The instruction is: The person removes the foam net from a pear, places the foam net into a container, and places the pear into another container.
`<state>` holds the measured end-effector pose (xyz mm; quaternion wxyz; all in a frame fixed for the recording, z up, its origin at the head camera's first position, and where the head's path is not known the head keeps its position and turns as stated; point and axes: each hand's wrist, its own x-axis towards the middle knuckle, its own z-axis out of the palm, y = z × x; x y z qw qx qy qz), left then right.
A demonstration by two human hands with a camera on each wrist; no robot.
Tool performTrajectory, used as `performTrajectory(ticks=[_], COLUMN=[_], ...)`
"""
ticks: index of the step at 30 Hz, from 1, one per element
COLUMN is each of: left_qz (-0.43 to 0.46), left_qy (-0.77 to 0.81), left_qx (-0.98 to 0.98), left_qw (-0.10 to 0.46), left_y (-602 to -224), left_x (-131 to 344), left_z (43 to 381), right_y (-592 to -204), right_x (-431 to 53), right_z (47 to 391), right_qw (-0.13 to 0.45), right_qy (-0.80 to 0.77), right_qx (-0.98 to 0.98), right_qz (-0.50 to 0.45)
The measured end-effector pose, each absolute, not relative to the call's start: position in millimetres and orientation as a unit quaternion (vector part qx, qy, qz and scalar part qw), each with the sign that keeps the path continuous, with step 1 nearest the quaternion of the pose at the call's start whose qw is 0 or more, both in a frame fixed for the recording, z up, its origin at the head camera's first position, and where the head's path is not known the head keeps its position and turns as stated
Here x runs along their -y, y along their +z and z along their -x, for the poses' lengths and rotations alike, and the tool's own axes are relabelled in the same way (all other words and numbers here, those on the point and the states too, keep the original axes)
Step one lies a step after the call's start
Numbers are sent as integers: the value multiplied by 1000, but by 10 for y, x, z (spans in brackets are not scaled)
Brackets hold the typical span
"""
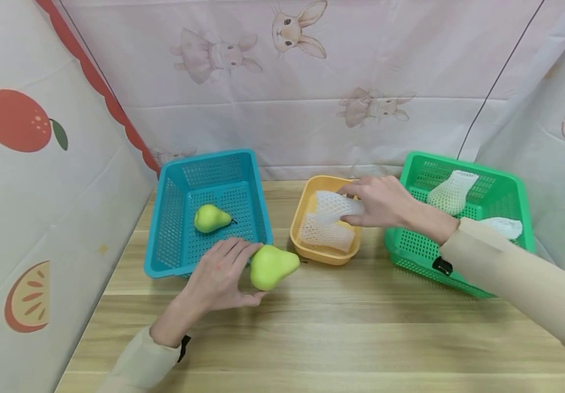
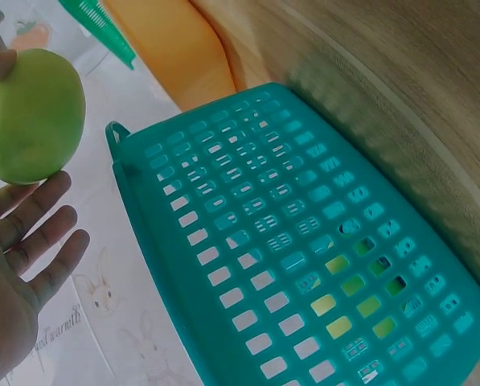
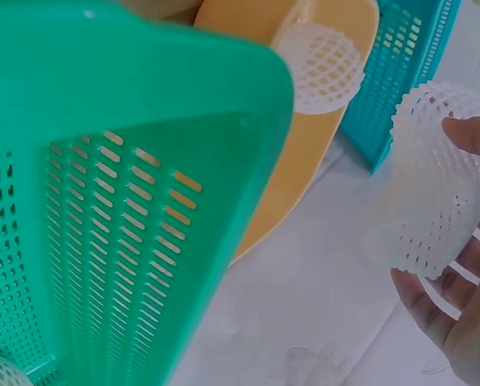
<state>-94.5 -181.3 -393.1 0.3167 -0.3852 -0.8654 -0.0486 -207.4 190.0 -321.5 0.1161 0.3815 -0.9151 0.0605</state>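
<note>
A green pear (image 1: pixel 271 267) is held by my left hand (image 1: pixel 221 275), thumb below and fingers above, just off the front right corner of the blue basket (image 1: pixel 152 240). In the left wrist view the same pear (image 2: pixel 37 117) sits between thumb and fingertips. My right hand (image 1: pixel 378 202) pinches a white foam net sleeve (image 1: pixel 334 206) over the yellow basket (image 1: pixel 302 204). Another foam net (image 1: pixel 326 234) lies inside that basket, below the held one. The right wrist view shows the held net (image 3: pixel 441 181) between thumb and fingers, its end gaping.
A second pear (image 1: pixel 211 218) lies in the blue basket. At the right stands a green basket (image 1: pixel 520 202) holding a net-wrapped item (image 1: pixel 451 192) and another white net (image 1: pixel 505 226), partly behind my right sleeve. Printed curtains stand behind and beside the wooden table (image 1: pixel 341 333).
</note>
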Motion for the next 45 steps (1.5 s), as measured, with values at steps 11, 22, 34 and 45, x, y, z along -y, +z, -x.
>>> performTrajectory(ticks=[11,22,34,45], left_qz=[385,385,382,380], left_qy=[-43,-40,-41,-39], left_qx=[864,864,866,865], left_qw=[320,323,322,326], left_y=[-3945,-3966,-3974,-3967], left_x=[1815,1830,1847,1854], left_z=[946,941,936,935], right_y=[-3353,-3449,-3481,-3639], right_x=[-1871,-1850,-1716,-1656], right_z=[2296,2554,2779,2947], right_qw=[121,133,44,-26], right_qy=[56,33,0,-10], right_qx=[919,912,927,939], right_qz=[-370,-387,-373,-342])
